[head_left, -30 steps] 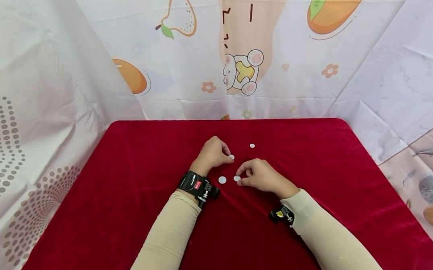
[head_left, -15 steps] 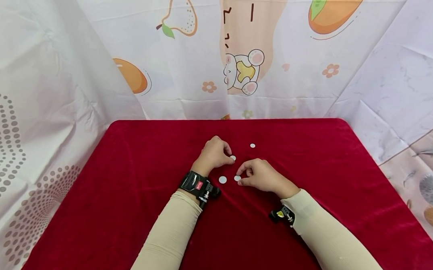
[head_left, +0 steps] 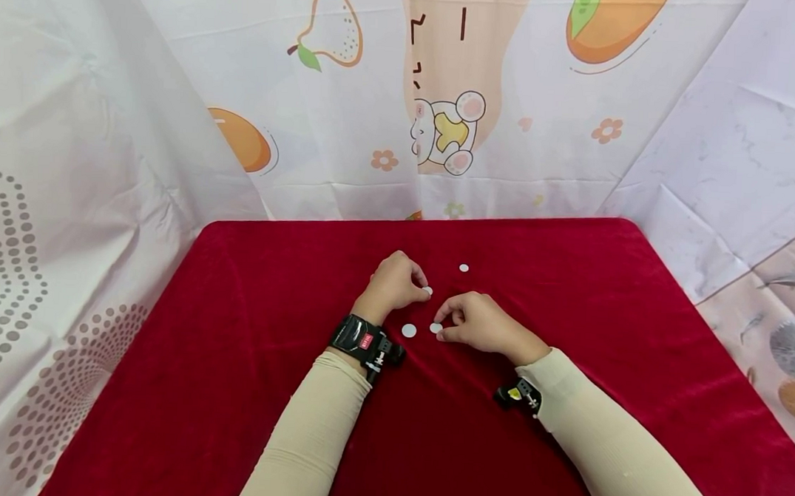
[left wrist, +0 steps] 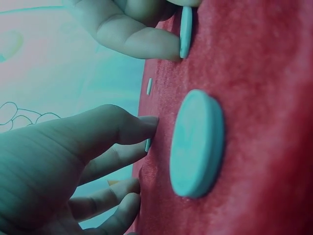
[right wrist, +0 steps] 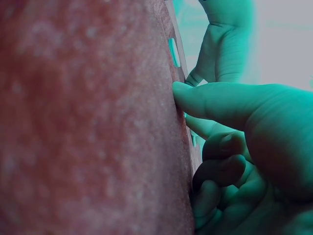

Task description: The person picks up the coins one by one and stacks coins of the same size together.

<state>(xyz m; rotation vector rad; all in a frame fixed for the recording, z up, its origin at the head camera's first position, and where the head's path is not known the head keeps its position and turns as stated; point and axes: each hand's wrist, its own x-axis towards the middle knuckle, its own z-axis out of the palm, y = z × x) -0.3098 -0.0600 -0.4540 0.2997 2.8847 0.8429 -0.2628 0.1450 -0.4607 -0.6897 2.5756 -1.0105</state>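
My left hand (head_left: 394, 283) pinches a small round white disc (head_left: 428, 290) between thumb and fingers, low over the red cloth. To its right and nearer me, my right hand (head_left: 481, 323) has thumb and forefinger at the edges of another white disc (head_left: 435, 328). Just left of that one lies a loose white disc (head_left: 409, 331); in the left wrist view this loose disc (left wrist: 195, 144) looks thick-edged and flat. A further white disc (head_left: 464, 268) lies beyond both hands. In the right wrist view the thumb (right wrist: 210, 100) mostly hides the right hand's disc.
A red velvet cloth (head_left: 258, 390) covers the table, with its far edge in front of a printed white curtain (head_left: 336, 127). White curtains also hang at the left and right sides. Each wrist wears a small black camera on a strap (head_left: 354, 336).
My left hand with its disc has shifted very slightly to the right. The right hand and the loose discs stay in place.
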